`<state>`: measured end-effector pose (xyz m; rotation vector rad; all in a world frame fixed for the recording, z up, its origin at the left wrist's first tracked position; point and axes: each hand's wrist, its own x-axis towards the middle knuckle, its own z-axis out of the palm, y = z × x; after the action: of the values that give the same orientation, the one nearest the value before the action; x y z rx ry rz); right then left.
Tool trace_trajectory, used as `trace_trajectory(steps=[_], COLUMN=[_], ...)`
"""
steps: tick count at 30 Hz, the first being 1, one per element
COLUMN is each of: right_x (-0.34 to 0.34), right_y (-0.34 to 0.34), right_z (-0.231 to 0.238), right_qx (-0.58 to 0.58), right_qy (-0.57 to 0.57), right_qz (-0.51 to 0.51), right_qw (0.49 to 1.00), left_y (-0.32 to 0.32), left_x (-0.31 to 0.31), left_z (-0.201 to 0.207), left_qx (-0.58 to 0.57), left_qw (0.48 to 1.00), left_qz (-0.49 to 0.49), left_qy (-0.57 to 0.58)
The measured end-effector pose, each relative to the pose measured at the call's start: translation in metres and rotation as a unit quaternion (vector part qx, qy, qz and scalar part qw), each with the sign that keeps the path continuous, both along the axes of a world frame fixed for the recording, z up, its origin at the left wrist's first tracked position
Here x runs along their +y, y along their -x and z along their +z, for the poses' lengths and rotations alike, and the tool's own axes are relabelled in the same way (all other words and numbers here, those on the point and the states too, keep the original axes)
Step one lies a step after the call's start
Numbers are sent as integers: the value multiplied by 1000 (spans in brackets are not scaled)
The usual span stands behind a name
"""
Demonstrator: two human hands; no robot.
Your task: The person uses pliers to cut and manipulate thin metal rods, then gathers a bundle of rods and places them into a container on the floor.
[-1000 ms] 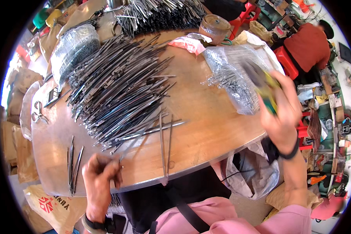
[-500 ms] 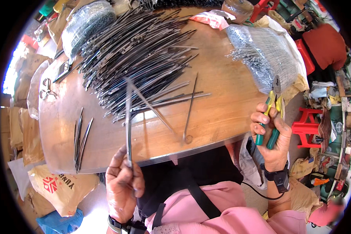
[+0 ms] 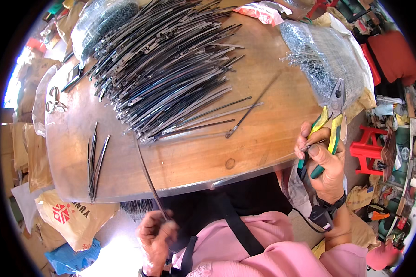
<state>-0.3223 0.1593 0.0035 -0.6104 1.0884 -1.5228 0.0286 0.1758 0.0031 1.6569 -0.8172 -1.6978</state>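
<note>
My left hand [image 3: 156, 235], below the table's front edge, is closed round the lower end of a thin dark metal strip [image 3: 149, 177], whose far end reaches up over the tabletop. My right hand [image 3: 326, 164] wraps round pliers [image 3: 333, 112] with green and yellow handles, jaws pointing up. Between its thumb and forefinger is a thin sliver, too small and blurred to name. A big heap of dark metal strips [image 3: 166, 69] covers the table's far middle. Apart from it, one strip [image 3: 253, 105] lies slanting at the heap's right.
Several strips [image 3: 94, 166] lie at the table's left, with scissors [image 3: 54, 100] beyond them. Plastic-wrapped bundles [image 3: 321, 57] of thin metal pieces sit at the far right and far left. A red stool [image 3: 369, 150] stands right of the table [image 3: 203, 161].
My left hand has dropped lower, and its strip now leans left. My right hand has turned the pliers further right. A single strip has come to lie farther right on the table.
</note>
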Motion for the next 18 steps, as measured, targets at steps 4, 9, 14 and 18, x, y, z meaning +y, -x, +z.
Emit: trace_trajectory(steps=[4, 9, 14, 18], right_x=[-3, -1, -13, -12], right_y=[1, -2, -27, -32], right_z=[2, 12, 16, 29], right_qx=[185, 130, 28, 137], right_qy=[20, 26, 86, 92], right_qz=[10, -4, 60, 83], right_qw=[982, 991, 994, 983], left_y=[-4, -35, 5, 32], left_x=[-20, 1, -15, -20], left_z=[3, 5, 2, 7], left_qx=[-47, 245, 350, 191], left_qw=[998, 964, 934, 979], left_qz=[17, 83, 68, 10], left_qy=[40, -60, 14, 74])
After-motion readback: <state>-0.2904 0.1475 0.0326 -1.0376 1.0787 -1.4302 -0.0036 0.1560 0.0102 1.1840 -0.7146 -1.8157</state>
